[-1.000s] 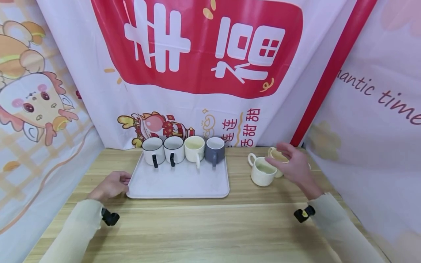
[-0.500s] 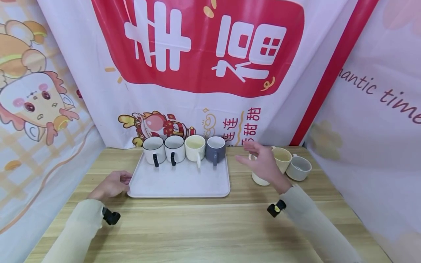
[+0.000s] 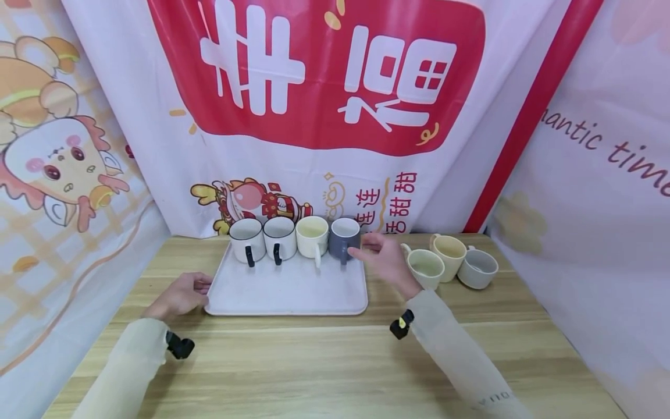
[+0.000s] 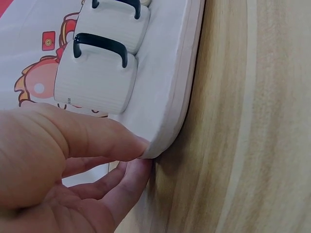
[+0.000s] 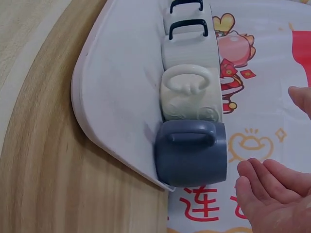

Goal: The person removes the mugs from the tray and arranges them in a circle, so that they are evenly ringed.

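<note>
My left hand (image 3: 180, 295) pinches the left edge of a white tray (image 3: 282, 297); in the left wrist view the thumb (image 4: 114, 141) lies on the rim with fingers below it. Along the tray's back stand two white mugs with black handles (image 3: 248, 241) (image 3: 280, 240), a cream mug (image 3: 312, 237) and a blue-grey mug (image 3: 344, 240). All their handles face me. Beside the blue-grey mug is my right hand (image 3: 387, 262), thumb and fingers spread. The right wrist view shows a gap between its fingers (image 5: 272, 179) and that mug.
Right of the tray on the wooden table (image 3: 335, 372) stand a pale cream mug (image 3: 429, 282), a yellowish mug (image 3: 454, 265) and a light grey cup (image 3: 478, 273). Printed cloth (image 3: 324, 137) hangs behind the tray and along both sides.
My right hand has moved left from the mugs at the right to beside the blue-grey mug. The left hand stays at the tray, and the mugs stand where they were.
</note>
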The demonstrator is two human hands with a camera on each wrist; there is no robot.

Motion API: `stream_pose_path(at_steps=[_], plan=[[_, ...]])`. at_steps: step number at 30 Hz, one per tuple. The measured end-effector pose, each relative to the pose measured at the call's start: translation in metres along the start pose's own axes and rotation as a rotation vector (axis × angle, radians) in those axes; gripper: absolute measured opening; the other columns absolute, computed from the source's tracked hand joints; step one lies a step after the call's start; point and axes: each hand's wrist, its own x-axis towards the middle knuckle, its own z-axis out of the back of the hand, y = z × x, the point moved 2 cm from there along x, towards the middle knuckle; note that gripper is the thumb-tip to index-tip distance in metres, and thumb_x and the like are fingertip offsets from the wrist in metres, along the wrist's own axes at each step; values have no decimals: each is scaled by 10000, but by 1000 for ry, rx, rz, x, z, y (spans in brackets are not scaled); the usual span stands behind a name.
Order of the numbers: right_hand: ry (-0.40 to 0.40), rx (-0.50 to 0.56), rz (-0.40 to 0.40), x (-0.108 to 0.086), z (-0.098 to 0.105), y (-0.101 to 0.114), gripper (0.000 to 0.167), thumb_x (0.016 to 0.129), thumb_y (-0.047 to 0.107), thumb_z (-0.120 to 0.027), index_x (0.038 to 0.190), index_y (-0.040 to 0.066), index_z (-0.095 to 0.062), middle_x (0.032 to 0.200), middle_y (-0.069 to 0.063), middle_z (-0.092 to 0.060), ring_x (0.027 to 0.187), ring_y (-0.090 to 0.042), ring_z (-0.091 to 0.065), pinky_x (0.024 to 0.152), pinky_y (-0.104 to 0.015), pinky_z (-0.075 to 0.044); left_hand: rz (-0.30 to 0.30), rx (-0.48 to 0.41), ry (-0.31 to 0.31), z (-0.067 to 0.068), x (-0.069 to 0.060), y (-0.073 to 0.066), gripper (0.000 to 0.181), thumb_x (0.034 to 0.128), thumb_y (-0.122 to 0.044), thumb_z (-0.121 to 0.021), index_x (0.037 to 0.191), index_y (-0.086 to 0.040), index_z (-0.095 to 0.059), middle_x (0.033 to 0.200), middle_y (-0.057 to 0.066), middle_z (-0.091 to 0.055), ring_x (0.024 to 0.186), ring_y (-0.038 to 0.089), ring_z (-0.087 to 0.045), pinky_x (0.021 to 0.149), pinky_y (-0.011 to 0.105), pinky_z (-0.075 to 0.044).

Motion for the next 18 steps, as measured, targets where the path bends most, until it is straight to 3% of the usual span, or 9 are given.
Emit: stream_pose_path(at_steps=[6,12,18], plan=[[-20,-4,-113,7,-22,-20,598,859,336,-867,1317,-4,-686,1287,-186,-731,1166,-302,-710,1026,-418,-608,8,-2,3,0,0,0,639,863,71,-657,1454,181,-439,1429,370,-536,1289,479,-559,1086,561,-541],[-47,-5,-135,14,-40,-40,578,870,351,-857,1303,8,-687,1243,-152,-758,1135,-283,-737,984,-386,-627,0,27,10,0,0,1,625,872,50,-654,1448,178,-450,1420,367,-552,1276,474,-578,1072,560,-554],[-47,38,-154,19,-54,-46,493,871,336,-857,1242,38,-728,1183,-141,-780,1085,-259,-753,947,-375,-633,-5,19,6,1,-1,0,625,866,56,-660,1444,176,-455,1410,362,-556,1264,465,-577,1075,560,-548]])
